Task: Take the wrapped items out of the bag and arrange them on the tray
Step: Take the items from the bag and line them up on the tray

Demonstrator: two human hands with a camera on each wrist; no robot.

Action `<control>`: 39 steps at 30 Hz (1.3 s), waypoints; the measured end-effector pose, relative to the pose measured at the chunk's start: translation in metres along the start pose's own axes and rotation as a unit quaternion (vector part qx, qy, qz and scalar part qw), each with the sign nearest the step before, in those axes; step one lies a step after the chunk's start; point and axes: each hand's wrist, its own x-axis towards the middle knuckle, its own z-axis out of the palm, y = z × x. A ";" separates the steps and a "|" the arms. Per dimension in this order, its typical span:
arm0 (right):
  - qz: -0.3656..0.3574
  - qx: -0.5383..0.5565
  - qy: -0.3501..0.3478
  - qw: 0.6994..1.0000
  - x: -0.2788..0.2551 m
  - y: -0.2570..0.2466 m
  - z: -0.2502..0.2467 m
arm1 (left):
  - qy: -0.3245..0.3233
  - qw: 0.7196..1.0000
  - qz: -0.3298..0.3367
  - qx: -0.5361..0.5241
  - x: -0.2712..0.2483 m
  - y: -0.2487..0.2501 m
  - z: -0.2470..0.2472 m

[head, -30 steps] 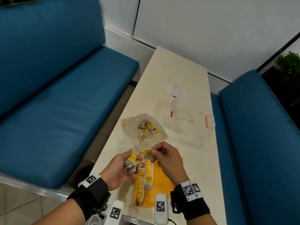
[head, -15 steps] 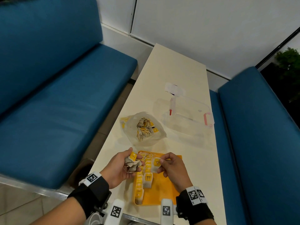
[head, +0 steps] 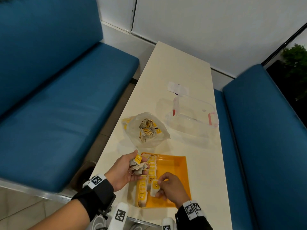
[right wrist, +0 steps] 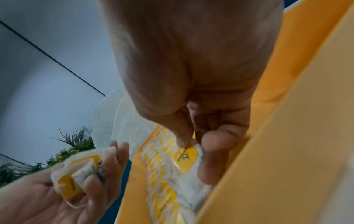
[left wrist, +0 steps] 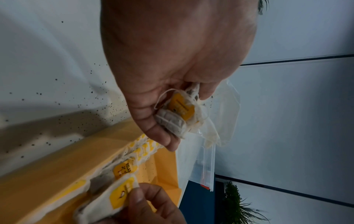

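An orange tray (head: 176, 173) lies at the near end of the table, with a row of several tea bags (head: 150, 170) along its left side. My left hand (head: 131, 168) hovers over the tray's left edge and grips a bunch of tea bags (head: 137, 166) with yellow tags (left wrist: 181, 108). My right hand (head: 166, 188) pinches a single tea bag (head: 154, 188) low over the tray beside the row (right wrist: 184, 157). A clear plastic bag (head: 146, 130) with more tea bags lies open beyond the tray.
An open clear plastic container (head: 192, 113) with pink clips stands at the right behind the bag, a white slip of paper (head: 177, 87) beyond it. Blue bench seats (head: 66, 105) flank the narrow cream table (head: 179, 63). Dark specks dot the table (left wrist: 57, 103).
My right hand has come down and toward me with the single tea bag, from beside my left hand to the near part of the tray. My left hand has barely moved.
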 end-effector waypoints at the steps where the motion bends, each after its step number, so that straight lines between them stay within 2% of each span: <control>1: 0.006 -0.003 -0.003 1.000 0.002 0.001 0.003 | 0.000 1.000 0.000 0.002 0.000 0.000 0.000; 5: 0.013 0.002 -0.007 1.000 0.009 0.000 0.013 | 0.004 1.000 -0.003 0.011 0.002 -0.002 0.001; 21: 0.023 0.052 0.050 0.997 0.014 -0.008 0.028 | 0.017 1.000 -0.004 0.010 0.004 -0.002 0.002; 23: 0.001 0.014 0.064 0.998 0.010 -0.010 0.026 | 0.018 1.000 -0.006 0.013 0.004 -0.001 0.002; 26: -0.106 -0.082 0.129 0.983 0.001 -0.025 0.018 | 0.015 1.000 -0.005 0.015 0.003 0.001 0.001; 29: -0.218 -0.048 0.132 0.966 -0.015 -0.057 0.011 | 0.008 1.000 -0.010 0.026 0.002 0.001 0.005; 31: -0.232 -0.021 0.091 0.968 -0.018 -0.073 0.008 | -0.010 0.999 -0.012 0.038 0.001 0.001 0.009; 35: -0.204 -0.054 0.011 0.977 -0.017 -0.088 0.004 | -0.042 0.998 -0.008 0.048 0.000 -0.001 0.014; 37: -0.216 -0.035 0.000 0.976 -0.020 -0.091 0.004 | -0.041 0.998 -0.002 0.043 0.000 0.001 0.015; 39: -0.245 -0.055 0.020 0.968 -0.021 -0.090 0.005 | -0.029 0.999 0.004 0.044 -0.001 0.003 0.015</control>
